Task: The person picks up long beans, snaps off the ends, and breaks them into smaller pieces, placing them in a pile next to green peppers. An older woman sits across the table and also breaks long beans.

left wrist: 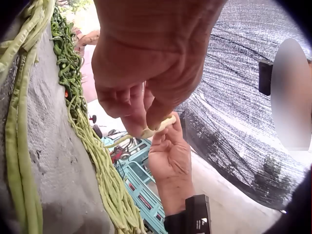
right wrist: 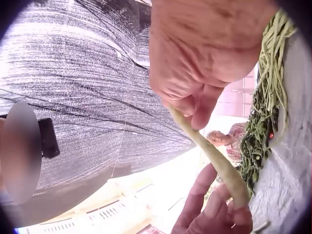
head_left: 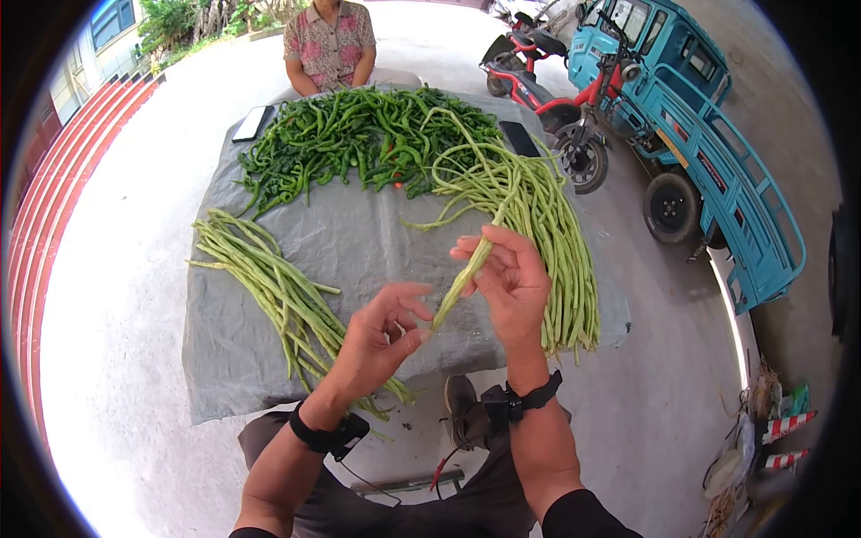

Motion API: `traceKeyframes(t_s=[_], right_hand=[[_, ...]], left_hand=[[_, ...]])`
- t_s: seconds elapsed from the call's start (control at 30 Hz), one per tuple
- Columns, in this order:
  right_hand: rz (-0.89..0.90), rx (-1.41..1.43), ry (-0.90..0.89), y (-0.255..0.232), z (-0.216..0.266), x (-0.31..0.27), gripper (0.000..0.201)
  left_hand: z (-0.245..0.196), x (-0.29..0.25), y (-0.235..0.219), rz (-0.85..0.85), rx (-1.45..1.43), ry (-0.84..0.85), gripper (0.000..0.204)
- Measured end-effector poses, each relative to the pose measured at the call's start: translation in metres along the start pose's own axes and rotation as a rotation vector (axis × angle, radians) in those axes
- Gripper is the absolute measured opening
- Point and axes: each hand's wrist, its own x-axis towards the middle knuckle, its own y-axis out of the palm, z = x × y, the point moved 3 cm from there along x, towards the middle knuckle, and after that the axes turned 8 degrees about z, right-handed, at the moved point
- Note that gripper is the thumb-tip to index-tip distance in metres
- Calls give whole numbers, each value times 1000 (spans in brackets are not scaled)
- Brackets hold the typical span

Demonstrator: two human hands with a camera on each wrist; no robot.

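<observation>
A long pale-green bean [head_left: 457,287] slants between both hands above the front of the table. My right hand [head_left: 516,285] pinches it between thumb and fingers partway along. At the lower end, the thumb and fingertips of my left hand [head_left: 384,330] pinch its tip; the left wrist view shows these fingers [left wrist: 131,122] closed on the bean. In the right wrist view the bean [right wrist: 214,156] bends slightly between the hands. A thick heap of long beans [head_left: 563,278] lies beside the right hand. A smaller bundle of long beans [head_left: 273,278] lies by the left hand.
Green peppers [head_left: 350,143] are heaped at the table's far side, with phones [head_left: 253,124] at both ends. A grey sheet [head_left: 377,242] covers the table. A person [head_left: 330,45] sits opposite. A red scooter [head_left: 538,90] and blue three-wheeler [head_left: 708,161] stand at right.
</observation>
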Motion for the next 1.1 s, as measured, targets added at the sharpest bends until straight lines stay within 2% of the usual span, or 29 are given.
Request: traceKeyframes(t_s=[0.1, 0.2, 0.3, 0.4, 0.53, 0.67, 0.7, 0.8, 0.83, 0.9, 0.97, 1.1], right_hand=[[-22, -90, 9, 10, 4, -4, 37], [-62, -272, -31, 19, 9, -7, 36], [-51, -550, -152, 28, 17, -7, 37], [18, -781, -227, 35, 30, -4, 36], [98, -926, -243, 49, 44, 3, 30], [221, -861, -210, 56, 24, 2, 23], [277, -879, -199, 57, 20, 2, 21], [337, -801, -92, 63, 16, 0, 20], [343, -784, -83, 66, 15, -1, 21], [354, -759, -63, 66, 14, -1, 22], [373, -754, 32, 60, 14, -1, 22], [305, -689, 201, 33, 4, -3, 21]], left_hand=[[-3, 0, -6, 21, 159, 17, 46], [2, 1, -15, 99, 162, 103, 45], [-3, -1, -11, 159, -340, 89, 43], [-15, -5, -17, 270, -549, 185, 48], [-27, -6, -15, 8, -374, 174, 58], [-14, -7, -24, -63, -336, 179, 45], [-15, -8, -23, -76, -327, 212, 35], [-9, -9, -29, -135, -325, 194, 29], [-11, -10, -32, -173, -301, 129, 27], [-8, -13, -41, -242, -292, 129, 27], [-9, -16, -51, -327, -304, 132, 28], [-13, -21, -90, -504, -331, 303, 30]])
